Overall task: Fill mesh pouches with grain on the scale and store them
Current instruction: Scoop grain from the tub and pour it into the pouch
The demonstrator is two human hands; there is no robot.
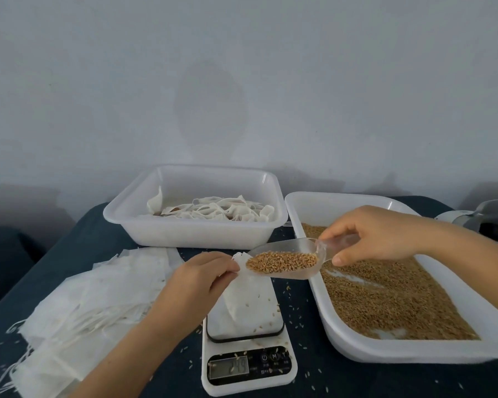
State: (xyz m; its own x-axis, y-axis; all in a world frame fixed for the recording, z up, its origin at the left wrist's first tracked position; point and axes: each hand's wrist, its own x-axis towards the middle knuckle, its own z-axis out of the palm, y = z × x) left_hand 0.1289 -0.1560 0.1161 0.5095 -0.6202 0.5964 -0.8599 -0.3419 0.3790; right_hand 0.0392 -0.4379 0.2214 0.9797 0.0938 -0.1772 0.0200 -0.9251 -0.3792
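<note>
Left hand (197, 275) grip pinches the mesh pouch (246, 300) mouth; pouch rests on the scale (249, 366), worktop centre. Right hand (377, 235) grip clamps the grain-loaded scoop (285, 261), at the pouch's 12 o'clock. Grain tray (385, 282) at 3 o'clock.

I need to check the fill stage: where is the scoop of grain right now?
Centre of the head view: the right hand holds the scoop over the scale, at the pouch mouth.
</note>
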